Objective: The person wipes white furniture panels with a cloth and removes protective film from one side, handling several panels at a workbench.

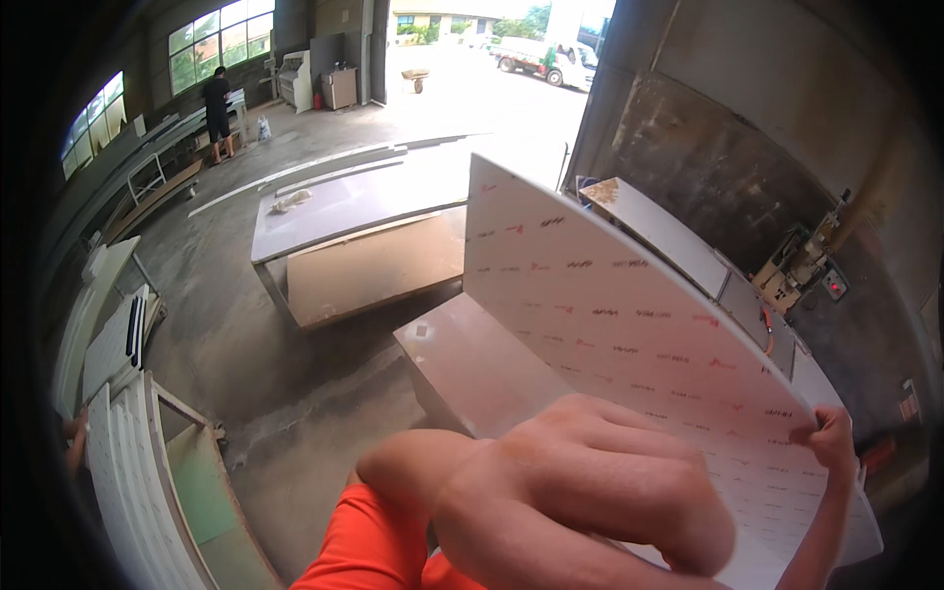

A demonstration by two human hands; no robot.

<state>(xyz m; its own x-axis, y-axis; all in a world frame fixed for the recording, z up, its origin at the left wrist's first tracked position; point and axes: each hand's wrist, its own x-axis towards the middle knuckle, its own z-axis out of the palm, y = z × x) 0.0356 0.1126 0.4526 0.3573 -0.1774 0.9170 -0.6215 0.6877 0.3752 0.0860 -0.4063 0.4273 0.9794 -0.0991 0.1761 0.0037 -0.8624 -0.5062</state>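
White panel, upper end raised and tilted, bearing on one visible grip. From my remote station I am seeing the right hand (pixel 831 440) pinching the right edge of the white panel (pixel 610 315), thumb lying on the printed face. The panel is slanting across the centre right, between a low pale surface (pixel 482 359) and a long bench (pixel 678 236). A blurred bare limb (pixel 580 482) is filling the lower middle, so I am not able to tell what the left hand is doing. In my judgement, the broad sheet is risking a twist or slide if that single edge grip is slipping. Its far corner, standing well away from the fingers, is inviting a swing toward the bench. Whether its lower edge is resting on the low surface, I am not discerning; an unsupported edge would be making a drop likelier.
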